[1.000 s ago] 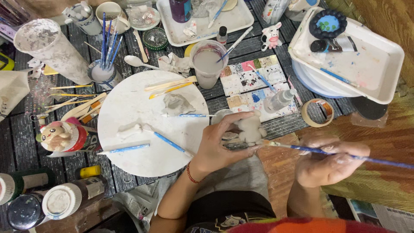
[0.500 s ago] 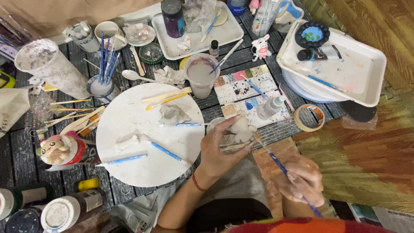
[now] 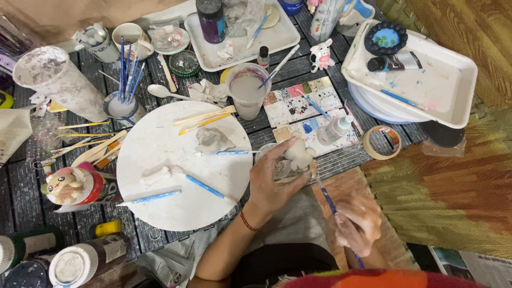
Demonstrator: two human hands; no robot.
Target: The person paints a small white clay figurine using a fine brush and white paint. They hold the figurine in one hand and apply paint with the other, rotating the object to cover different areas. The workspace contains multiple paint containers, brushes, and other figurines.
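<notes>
Left hand [image 3: 274,184] fingers are closing round a white figurine [image 3: 296,154], steadying it over the palette's [image 3: 309,114] near edge. Right hand [image 3: 356,221] is pinching a blue brush [image 3: 326,198], tip angling toward the figurine. Round board [image 3: 176,176] is lying left.

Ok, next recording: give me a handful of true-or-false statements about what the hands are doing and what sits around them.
1. The left hand holds a small pale clay figure. True.
2. The right hand holds a pair of scissors. False: it holds a thin blue-handled paintbrush, tip towards the figure.
3. A lump of grey clay lies on the round white board. True.
4. The cup of cloudy water stands on the white tray at the right. False: it stands on the dark table, beside the board.
5. A roll of tape lies flat near the white tray. True.
</notes>
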